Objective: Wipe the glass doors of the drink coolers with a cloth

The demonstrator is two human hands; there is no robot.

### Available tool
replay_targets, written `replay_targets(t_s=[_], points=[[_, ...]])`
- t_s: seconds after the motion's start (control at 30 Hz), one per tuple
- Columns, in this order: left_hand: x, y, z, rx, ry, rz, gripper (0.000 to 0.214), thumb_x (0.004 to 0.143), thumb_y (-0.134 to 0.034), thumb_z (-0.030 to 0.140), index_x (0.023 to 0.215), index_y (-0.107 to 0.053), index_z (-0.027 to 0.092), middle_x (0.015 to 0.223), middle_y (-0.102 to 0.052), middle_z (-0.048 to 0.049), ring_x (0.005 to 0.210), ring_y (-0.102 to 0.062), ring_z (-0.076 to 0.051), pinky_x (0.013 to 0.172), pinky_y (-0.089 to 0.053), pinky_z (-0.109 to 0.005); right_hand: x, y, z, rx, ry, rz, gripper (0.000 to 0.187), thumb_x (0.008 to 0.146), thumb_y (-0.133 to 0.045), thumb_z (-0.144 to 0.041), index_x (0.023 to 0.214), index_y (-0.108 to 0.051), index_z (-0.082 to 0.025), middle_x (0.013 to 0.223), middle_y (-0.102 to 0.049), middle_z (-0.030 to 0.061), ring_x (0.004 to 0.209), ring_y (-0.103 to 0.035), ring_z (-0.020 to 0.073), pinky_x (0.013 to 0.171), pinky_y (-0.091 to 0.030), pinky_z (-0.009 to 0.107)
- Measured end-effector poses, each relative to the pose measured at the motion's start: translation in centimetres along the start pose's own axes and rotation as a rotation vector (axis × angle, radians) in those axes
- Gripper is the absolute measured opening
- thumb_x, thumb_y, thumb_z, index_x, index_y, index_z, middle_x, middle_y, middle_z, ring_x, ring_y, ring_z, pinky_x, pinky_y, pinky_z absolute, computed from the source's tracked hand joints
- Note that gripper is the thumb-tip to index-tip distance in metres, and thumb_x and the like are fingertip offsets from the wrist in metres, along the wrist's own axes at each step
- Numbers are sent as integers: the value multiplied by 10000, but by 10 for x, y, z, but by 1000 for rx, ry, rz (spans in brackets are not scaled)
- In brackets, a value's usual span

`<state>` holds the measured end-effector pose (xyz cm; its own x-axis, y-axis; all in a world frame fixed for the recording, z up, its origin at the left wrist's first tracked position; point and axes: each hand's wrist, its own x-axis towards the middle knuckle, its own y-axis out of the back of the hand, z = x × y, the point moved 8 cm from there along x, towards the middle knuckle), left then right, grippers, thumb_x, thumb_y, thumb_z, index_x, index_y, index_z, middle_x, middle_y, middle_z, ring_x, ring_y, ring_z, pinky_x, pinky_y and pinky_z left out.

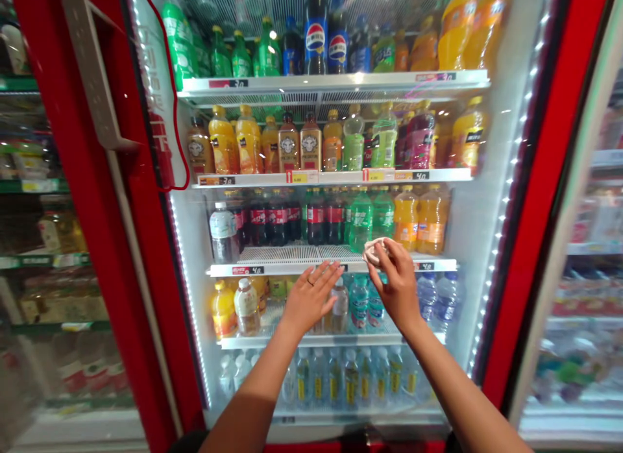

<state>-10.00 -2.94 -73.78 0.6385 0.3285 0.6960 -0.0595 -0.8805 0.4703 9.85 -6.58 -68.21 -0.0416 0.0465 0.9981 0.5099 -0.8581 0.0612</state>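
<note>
My right hand (396, 287) is clamped on a crumpled off-white cloth (374, 252), pinched between thumb and fingertips; the cloth sits right of centre at the front of the third shelf down (292, 270), over the white wire rack just behind the shelf lip; my left hand (309, 297) is open, fingers spread, back of the hand toward me, a ring on one finger; its fingertips are right at the underside of that shelf lip; can't tell if they touch it; the hands are apart but near each other, nothing shared between them.

Fridge is a glass-door drinks cooler with a red frame (540, 180); grey door handle (92, 70) at upper left; LED strip (511, 180) down the right side; top shelf has Pepsi bottles (315, 37) at centre, green soda bottles (233, 54) to their left, orange drink bottles (472, 31) at upper right; next shelf down holds juice and tea bottles (296, 141); behind the cloth and to its left are cola bottles (272, 216), with orange soda bottles (418, 222) to its right; below my hands are bottled water (445, 297) at right and yellow-labelled small bottles (350, 378) along the bottom; more stocked coolers (584, 245) show at the right edge.
</note>
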Motion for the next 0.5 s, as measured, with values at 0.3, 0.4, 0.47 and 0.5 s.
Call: replay_targets(t_s=[0.3, 0.4, 0.47, 0.5], points=[[1, 0, 2, -25, 30, 29, 694, 1118, -424, 496, 1743, -227, 269, 1787, -320, 22, 1657, -326, -188, 1339, -285, -361, 19, 5, 24, -6, -170, 21, 419, 1092, -531, -223, 1466, -690, -328, 1601, -627, 62, 1523, -559, 311, 1219, -542, 617], [1, 0, 3, -27, 48, 5, 717, 1113, -428, 503, 1749, -192, 271, 1795, -300, 23, 1667, -304, -193, 1345, -286, -378, 11, -5, 9, 38, -105, -17, 404, 1104, -499, -218, 1433, -716, -308, 1592, -637, 61, 1538, -541, 295, 1256, -508, 609], [0, 0, 3, -25, 59, 8, 704, 1120, -399, 504, 1750, -191, 269, 1800, -279, 31, 1673, -286, -189, 1352, -278, -384, 0, -6, 8, 61, -77, -49, 387, 1103, -504, -224, 1396, -740, -315, 1568, -660, 50, 1526, -556, 285, 1262, -509, 598], [0, 1, 4, -26, 62, 8, 698, 1121, -390, 502, 1750, -194, 269, 1801, -274, 32, 1675, -277, -188, 1358, -268, -386, -5, -5, 11, 64, -79, -59, 377, 1101, -513, -230, 1378, -751, -321, 1554, -671, 45, 1518, -565, 282, 1260, -515, 592]])
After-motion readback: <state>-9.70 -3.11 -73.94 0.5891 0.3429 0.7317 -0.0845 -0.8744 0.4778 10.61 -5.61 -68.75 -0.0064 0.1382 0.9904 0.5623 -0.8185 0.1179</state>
